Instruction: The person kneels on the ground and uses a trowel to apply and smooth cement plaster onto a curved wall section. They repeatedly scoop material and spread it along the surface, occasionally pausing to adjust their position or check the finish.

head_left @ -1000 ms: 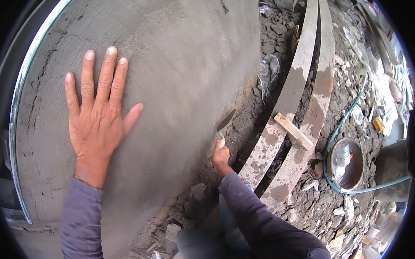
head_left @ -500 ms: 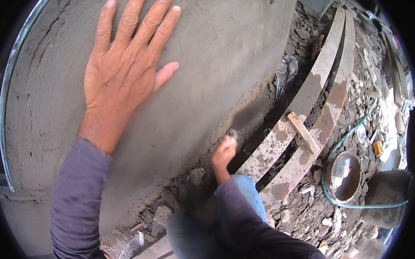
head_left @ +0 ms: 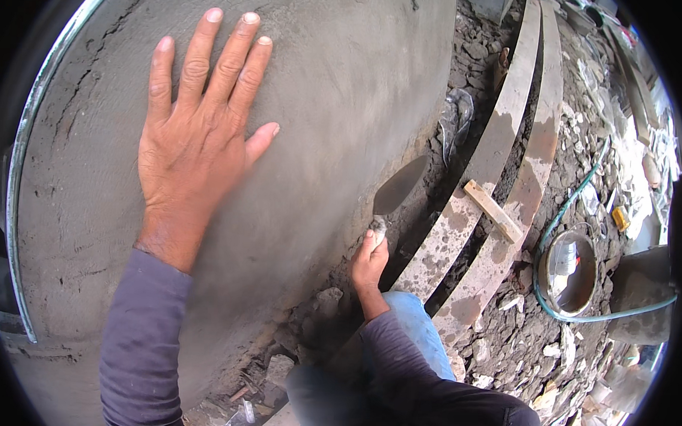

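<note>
Spread fingers and thumb show on my left hand (head_left: 193, 148), which lies flat against a wet grey plastered wall (head_left: 306, 137). Lower down, near the foot of the wall, my right hand (head_left: 370, 260) is closed around the pale handle of a trowel (head_left: 402, 186). The pointed metal blade extends up and to the right from the hand, close beside the base of the wall. Whether the blade touches the plaster I cannot tell. A long crack (head_left: 99, 54) runs through the plaster left of my left hand.
Two long planks (head_left: 501, 151) lie on rubble right of the wall, with a short wooden piece (head_left: 493, 211) across them. Further right are a round bucket (head_left: 572, 296), a green hose (head_left: 570, 202) and a dark container (head_left: 642, 299). A pale strip (head_left: 20, 164) edges the wall's left side.
The trowel, blurred before, now shows clearly, its blade pointing up and right. The view has shifted slightly, and my left hand sits a little lower in it, still flat on the wall.
</note>
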{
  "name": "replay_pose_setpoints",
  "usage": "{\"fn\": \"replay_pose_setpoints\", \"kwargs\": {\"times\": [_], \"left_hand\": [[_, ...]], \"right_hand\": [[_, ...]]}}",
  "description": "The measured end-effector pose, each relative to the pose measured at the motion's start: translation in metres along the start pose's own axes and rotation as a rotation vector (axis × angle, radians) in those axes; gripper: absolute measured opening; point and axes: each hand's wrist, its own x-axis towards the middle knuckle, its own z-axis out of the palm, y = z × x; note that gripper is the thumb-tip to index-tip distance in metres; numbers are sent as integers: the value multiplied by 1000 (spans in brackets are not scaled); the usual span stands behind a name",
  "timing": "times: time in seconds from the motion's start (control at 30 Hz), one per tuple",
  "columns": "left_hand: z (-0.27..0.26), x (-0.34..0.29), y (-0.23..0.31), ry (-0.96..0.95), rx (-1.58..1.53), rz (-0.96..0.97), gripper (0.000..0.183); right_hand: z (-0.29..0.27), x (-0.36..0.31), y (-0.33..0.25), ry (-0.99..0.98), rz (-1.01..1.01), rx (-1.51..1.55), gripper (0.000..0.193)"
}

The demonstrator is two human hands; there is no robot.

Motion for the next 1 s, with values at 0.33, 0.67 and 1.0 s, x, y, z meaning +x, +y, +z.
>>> {"fn": "replay_pose_setpoints", "kwargs": {"times": [0.33,0.67,1.0], "left_hand": [[-79,2,-46,-43,41,52,90],[-169,-291,-2,-300,-1244,-270,79],[-338,-843,113,-720,-1338,-1101,101]], "right_hand": [[-131,-48,-85,-406,167,-68,48],[-451,-159,-90,-397,-238,-1097,56],[-483,-265,42,-599,-370,-1613,38]]}}
